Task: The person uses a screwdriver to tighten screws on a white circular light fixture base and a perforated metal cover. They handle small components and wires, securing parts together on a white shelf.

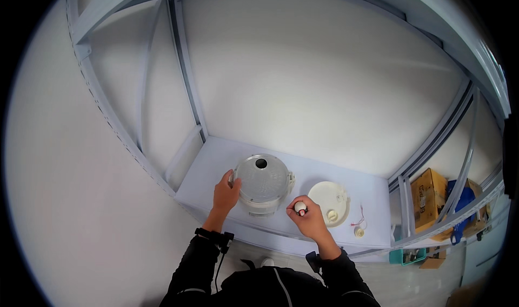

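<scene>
A round appliance body [263,181] stands on the white bench, with a grey metal disc on top, a dark round hole near its far edge and pale clips at its sides. My left hand [226,193] grips its left rim, thumb and fingers bent at the side clip. Just right of the body, my right hand [308,219] is closed round a small tool-like thing [300,207] with a rounded white end and a reddish part; its exact kind does not show. Beyond that hand lies a round cream cover [324,192] with a small round cap [332,215] on it.
Thin red wires [363,216] and a small cream round part [359,232] lie at the bench's right end. Metal frame posts [186,64] enclose the bench [216,150]. Past the right side are cardboard boxes [427,196], a blue bag [462,207] and a teal bin [405,256].
</scene>
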Demonstrator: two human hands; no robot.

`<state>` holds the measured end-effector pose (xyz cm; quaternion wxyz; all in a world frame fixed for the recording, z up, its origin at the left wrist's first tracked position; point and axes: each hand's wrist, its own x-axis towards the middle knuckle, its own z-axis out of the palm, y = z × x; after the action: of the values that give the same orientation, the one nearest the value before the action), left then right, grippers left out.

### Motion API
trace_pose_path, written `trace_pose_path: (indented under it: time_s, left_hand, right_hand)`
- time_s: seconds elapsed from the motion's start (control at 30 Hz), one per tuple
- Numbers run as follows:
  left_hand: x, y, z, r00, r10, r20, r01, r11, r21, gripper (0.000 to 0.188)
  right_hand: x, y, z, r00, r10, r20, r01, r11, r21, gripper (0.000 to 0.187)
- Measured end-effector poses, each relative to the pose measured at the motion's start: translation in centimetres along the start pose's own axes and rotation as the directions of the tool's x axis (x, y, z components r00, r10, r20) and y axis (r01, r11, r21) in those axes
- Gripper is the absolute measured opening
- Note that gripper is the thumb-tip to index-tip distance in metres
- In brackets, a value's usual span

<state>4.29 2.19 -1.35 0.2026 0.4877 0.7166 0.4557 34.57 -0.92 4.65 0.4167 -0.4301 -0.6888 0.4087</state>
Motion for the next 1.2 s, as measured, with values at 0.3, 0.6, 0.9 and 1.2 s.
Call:
trace_pose_path:
  time_s: [0.3, 0.6, 0.9, 1.2]
  left_hand:
    - [-2.0, 0.8, -1.3, 0.999, 0.032, -0.011, -0.031, 0.999, 0.037, 0.049]
    - [-4.6, -2.0, -2.6, 0.999, 0.043, -0.003, -0.043, 0.999, 0.011, 0.037]
    - [-3.9, 0.5, -3.2, 0.916, 0.353, 0.189, -0.367, 0.929, 0.044, 0.056]
    - [-3.9, 1.2, -1.2, 0.839, 0.530, 0.120, -0.542, 0.831, 0.126, 0.049]
  right_hand:
    - [2.9, 1.0, 0.3, 0.965, 0.036, 0.258, -0.048, 0.998, 0.043, 0.019]
    - [7.0, 3.0, 0.2, 0.986, 0.074, 0.147, -0.086, 0.993, 0.078, 0.018]
    - [8.6, 3.6, 0.0, 0.997, 0.073, -0.030, -0.070, 0.994, 0.088, 0.020]
    - [7.6, 0.4, -0.1, 0.993, -0.003, -0.119, 0.012, 0.998, 0.069, 0.015]
